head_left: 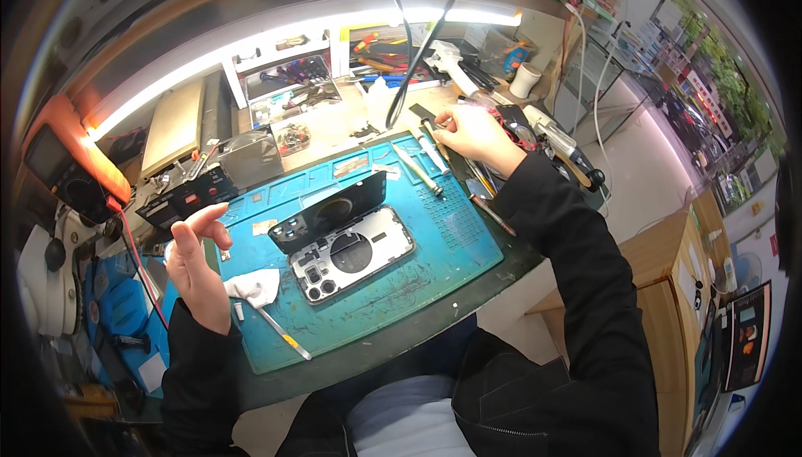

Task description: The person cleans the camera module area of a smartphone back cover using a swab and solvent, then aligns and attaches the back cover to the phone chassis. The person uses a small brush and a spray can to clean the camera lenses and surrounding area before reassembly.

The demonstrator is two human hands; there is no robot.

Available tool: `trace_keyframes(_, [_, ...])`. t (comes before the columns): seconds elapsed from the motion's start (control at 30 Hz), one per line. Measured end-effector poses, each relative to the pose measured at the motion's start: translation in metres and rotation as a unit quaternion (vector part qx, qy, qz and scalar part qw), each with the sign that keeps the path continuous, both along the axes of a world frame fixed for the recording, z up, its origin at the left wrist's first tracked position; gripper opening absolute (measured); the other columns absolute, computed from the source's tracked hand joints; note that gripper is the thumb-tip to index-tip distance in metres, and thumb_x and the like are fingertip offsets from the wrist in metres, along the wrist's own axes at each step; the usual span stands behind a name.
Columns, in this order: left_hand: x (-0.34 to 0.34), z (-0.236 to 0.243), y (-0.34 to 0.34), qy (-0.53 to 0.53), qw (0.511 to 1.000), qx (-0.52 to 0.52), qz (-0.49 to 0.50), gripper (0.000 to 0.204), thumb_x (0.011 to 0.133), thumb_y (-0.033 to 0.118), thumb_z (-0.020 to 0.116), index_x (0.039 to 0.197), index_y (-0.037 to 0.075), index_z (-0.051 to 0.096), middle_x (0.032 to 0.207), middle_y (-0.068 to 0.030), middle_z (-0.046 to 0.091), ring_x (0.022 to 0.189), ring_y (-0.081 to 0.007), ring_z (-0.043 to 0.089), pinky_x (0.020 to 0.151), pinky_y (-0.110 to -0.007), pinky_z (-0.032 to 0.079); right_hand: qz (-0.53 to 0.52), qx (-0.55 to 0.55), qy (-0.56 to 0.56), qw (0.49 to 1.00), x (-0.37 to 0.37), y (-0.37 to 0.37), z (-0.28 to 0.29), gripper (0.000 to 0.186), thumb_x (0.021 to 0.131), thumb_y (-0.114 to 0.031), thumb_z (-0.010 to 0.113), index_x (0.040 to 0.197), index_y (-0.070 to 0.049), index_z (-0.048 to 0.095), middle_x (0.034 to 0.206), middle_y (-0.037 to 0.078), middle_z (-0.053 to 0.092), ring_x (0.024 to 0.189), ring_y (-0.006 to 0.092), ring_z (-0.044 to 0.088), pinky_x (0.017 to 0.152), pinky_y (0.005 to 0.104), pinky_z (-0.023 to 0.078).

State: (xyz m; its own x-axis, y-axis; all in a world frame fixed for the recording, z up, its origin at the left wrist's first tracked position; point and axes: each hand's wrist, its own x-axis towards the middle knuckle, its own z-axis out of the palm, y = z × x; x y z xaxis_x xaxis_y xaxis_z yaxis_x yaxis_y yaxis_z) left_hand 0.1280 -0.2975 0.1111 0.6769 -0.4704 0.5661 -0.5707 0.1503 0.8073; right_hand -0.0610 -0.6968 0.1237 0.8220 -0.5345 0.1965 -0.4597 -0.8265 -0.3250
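Note:
An opened smartphone (387, 240) lies on a blue repair mat (418, 298), its pale inner frame and camera lenses facing up. Its dark back cover (364, 198) stands tilted along the phone's far edge. My left hand (199, 269) hovers left of the phone, fingers apart and holding nothing. Far to the right, my right hand (480, 135) has thumb and fingers pinched together beside several slim hand tools; what is between them, if anything, I cannot make out. Two screwdrivers, one pale green (415, 166) and one white (428, 149), lie just left of it.
A white cloth (254, 286) and a brush-like stick (284, 334) lie on the mat's left side. An orange multimeter (71, 160) stands at far left. Trays of tools (292, 77) line the back. A glue-gun-like white tool (451, 64) sits behind my right hand. Black cables hang from above.

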Motion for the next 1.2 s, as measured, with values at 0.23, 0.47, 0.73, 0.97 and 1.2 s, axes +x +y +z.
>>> trace_keyframes(0.23, [-0.004,0.007,-0.002,0.036,0.998,-0.028,-0.031,0.031,0.109,0.017,0.046,0.133,-0.001,0.056,0.09,-0.0033,0.058,0.08,-0.0072,0.051,0.074,-0.021,0.043,-0.03,-0.037,0.095,0.994,0.022,-0.001,-0.004,0.035,0.078,-0.022,0.071,0.109,-0.006,0.073,0.101,0.019,0.073,0.098,0.0327,0.07,0.086,0.0418,0.054])
trace_keyframes(0.47, [0.009,0.022,0.002,0.01,0.991,0.134,-0.017,0.027,0.1,0.003,0.059,0.127,-0.001,0.06,0.104,-0.003,0.064,0.092,-0.0073,0.059,0.083,-0.021,0.047,-0.03,0.051,0.048,0.997,0.013,-0.008,0.01,0.038,0.074,-0.028,0.073,0.101,-0.001,0.076,0.085,0.018,0.075,0.081,0.0278,0.074,0.076,0.037,0.057])
trace_keyframes(0.73, [0.012,0.015,0.003,0.022,0.989,0.143,-0.037,0.034,0.099,0.001,0.058,0.133,0.002,0.057,0.111,-0.0041,0.062,0.098,-0.0087,0.058,0.083,-0.022,0.046,-0.022,0.034,0.022,0.999,-0.029,0.004,0.023,0.028,0.087,-0.025,0.077,0.097,0.0,0.073,0.081,0.01,0.073,0.074,0.0163,0.069,0.07,0.0307,0.054])
trace_keyframes(0.97, [0.008,0.021,-0.002,0.031,0.992,0.117,-0.027,0.038,0.099,0.002,0.057,0.136,0.003,0.054,0.112,-0.0044,0.061,0.099,-0.0087,0.057,0.084,-0.022,0.045,-0.046,0.063,0.144,0.987,-0.104,0.034,0.047,0.032,0.085,-0.035,0.077,0.09,-0.004,0.073,0.085,0.013,0.074,0.08,0.027,0.072,0.073,0.0381,0.054])
trace_keyframes(1.2, [0.004,0.049,0.014,-0.044,0.991,0.128,0.02,0.031,0.098,0.002,0.057,0.13,0.002,0.06,0.106,-0.0035,0.065,0.096,-0.0105,0.061,0.089,-0.024,0.047,0.022,-0.01,0.006,1.0,-0.104,0.041,0.008,0.04,0.082,-0.02,0.075,0.118,-0.005,0.063,0.082,0.012,0.068,0.076,0.0298,0.068,0.068,0.0419,0.053])
